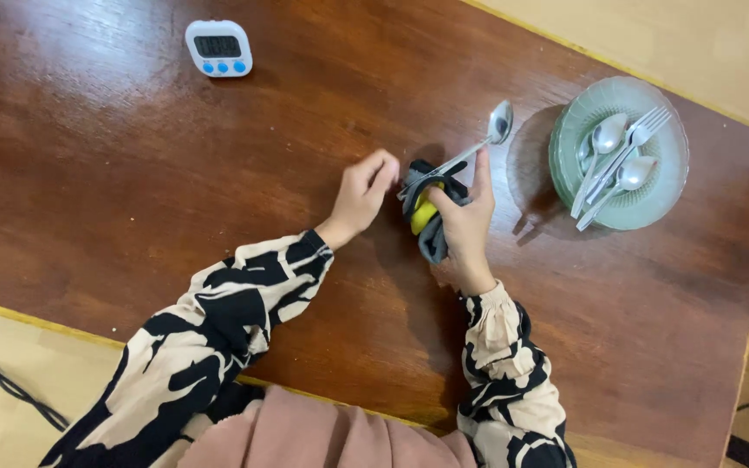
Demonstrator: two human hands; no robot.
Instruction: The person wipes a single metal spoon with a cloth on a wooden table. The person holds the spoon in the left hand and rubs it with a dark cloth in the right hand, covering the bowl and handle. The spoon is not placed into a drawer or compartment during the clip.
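Observation:
My right hand (pixel 464 221) grips a dark grey cloth (pixel 433 238) with a yellow patch, wrapped around the handle of a metal spoon (pixel 489 137). The spoon's bowl points up and to the right, above the wooden table (pixel 132 191). My left hand (pixel 363 196) pinches the handle end of the spoon, just left of the cloth. Both hands are over the middle of the table. To the right stands a pale green glass plate (pixel 665 195) holding several spoons and a fork (pixel 626 156).
A small white digital timer (pixel 218 48) with blue buttons lies at the far left of the table. A black cable (pixel 10 386) runs over the floor at the lower left. The table's edge runs diagonally on the right.

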